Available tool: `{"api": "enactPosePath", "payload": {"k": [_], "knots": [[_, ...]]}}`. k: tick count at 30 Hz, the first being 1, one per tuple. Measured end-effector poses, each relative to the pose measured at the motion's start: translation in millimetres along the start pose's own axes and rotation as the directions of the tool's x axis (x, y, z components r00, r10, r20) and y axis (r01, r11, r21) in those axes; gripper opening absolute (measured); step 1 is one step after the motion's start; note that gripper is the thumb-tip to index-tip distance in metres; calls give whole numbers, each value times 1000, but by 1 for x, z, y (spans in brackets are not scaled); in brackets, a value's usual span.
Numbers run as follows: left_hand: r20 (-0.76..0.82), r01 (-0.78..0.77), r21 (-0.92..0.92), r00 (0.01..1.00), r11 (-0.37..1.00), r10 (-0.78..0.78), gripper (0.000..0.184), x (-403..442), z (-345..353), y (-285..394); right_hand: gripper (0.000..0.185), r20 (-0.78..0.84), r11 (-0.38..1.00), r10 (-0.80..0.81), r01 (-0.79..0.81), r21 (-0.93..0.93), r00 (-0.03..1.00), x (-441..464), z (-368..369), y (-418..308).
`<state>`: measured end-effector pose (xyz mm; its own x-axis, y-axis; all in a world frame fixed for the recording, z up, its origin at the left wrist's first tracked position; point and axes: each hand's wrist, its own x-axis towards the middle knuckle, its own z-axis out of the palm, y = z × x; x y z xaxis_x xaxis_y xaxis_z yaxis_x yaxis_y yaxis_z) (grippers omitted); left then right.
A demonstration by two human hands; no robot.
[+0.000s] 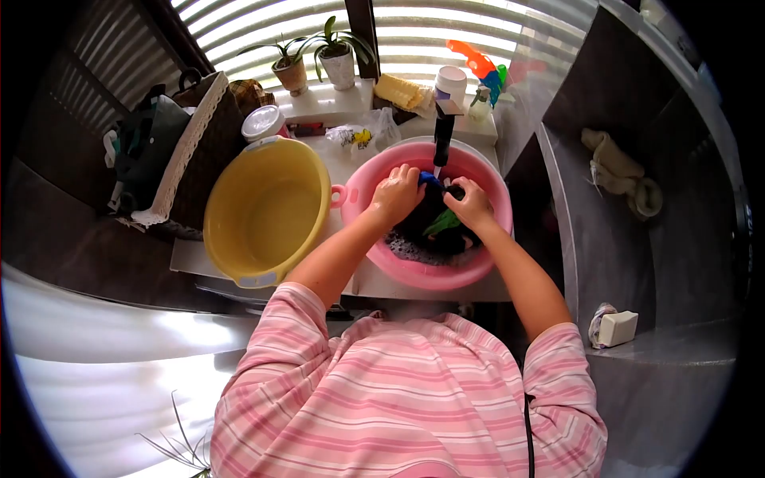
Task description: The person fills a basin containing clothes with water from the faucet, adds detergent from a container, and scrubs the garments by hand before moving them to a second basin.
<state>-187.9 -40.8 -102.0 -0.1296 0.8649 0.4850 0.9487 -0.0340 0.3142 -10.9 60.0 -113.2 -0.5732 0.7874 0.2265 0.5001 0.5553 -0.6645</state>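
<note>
A pink basin (357, 227) holds soapy water with dark wet laundry (410, 227) in it. My left hand (398, 193) is closed on a blue part of a dark garment (430, 178) at the basin's far side. On the right, my right hand (472, 204) pinches another dark part of the same cloth. A green patch (442, 222) shows on the laundry between my hands. Just beyond them, the black faucet (441, 143) points down into the basin, with water at its tip. The garment's exact kind is hidden by its folds and my fingers.
A yellow basin (267, 209) stands to the left, touching or nearly touching the pink one. Potted plants (337, 65), a yellow cloth (398, 92) and spray bottles (480, 102) line the windowsill. A wicker basket (188, 151) stands far left; a soap bar (617, 328) lies right.
</note>
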Motion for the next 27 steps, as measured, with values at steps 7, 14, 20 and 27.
{"api": "enactPosePath", "payload": {"k": [7,14,20,27], "knots": [[147,34,134,988,990,-54,52,-25,4,-19,71,111,849,231,-144,-509,967,-18,-3,1],[606,-48,217,790,975,-96,89,-33,19,-23,88,328,763,-56,253,-595,943,-39,19,11],[693,-139,280,714,950,-100,99,-33,26,-18,75,351,696,13,244,-675,936,-38,43,13],[686,-173,361,715,917,-135,75,-24,53,-19,41,384,517,-14,336,-788,923,-22,72,24]]}}
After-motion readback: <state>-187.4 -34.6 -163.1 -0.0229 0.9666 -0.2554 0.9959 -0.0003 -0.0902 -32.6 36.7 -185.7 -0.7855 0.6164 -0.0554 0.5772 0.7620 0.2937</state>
